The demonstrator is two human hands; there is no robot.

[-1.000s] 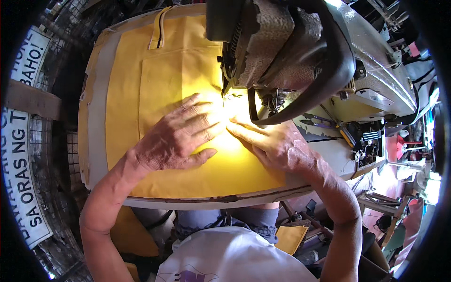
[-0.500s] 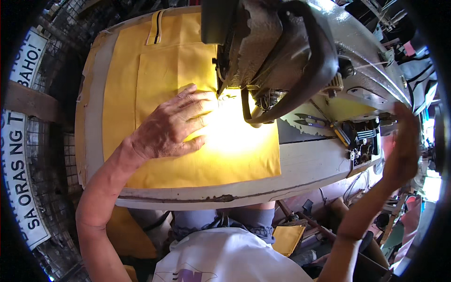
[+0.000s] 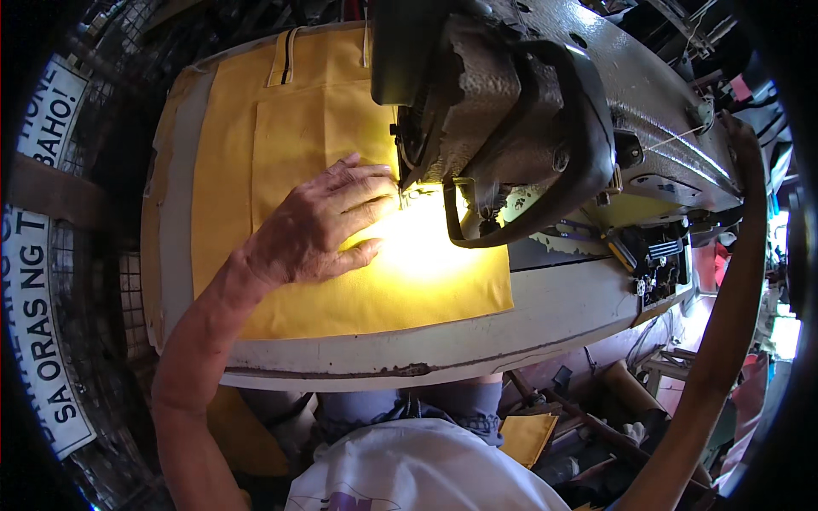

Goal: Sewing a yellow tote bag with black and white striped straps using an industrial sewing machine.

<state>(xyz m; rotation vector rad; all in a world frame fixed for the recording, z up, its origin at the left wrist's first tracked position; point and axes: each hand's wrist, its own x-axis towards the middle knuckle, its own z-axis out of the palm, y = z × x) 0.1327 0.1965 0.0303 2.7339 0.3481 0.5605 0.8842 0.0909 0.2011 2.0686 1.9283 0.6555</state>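
Observation:
My left hand (image 3: 324, 221) lies palm down on a yellow fabric piece (image 3: 264, 311), fingers apart, just left of the lit needle area (image 3: 411, 192) of a sewing machine (image 3: 503, 94). The fabric has a stitched panel and a narrow strip with a dark line (image 3: 288, 60) near its top. My right hand (image 3: 743, 138) is up at the far right end of the machine, in shadow; I cannot make out its fingers or what they touch.
The pale table edge (image 3: 460, 358) runs below the fabric. Scissors (image 3: 568, 234), a yellow-and-black tool (image 3: 622, 247) and a small metal fitting (image 3: 660, 277) are at the right. Signboards (image 3: 47, 332) and wire mesh stand at the left; cluttered material (image 3: 524, 439) lies below.
My right hand has left the fabric beside the needle and moved up and right to the machine's far end. My left hand stays on the fabric.

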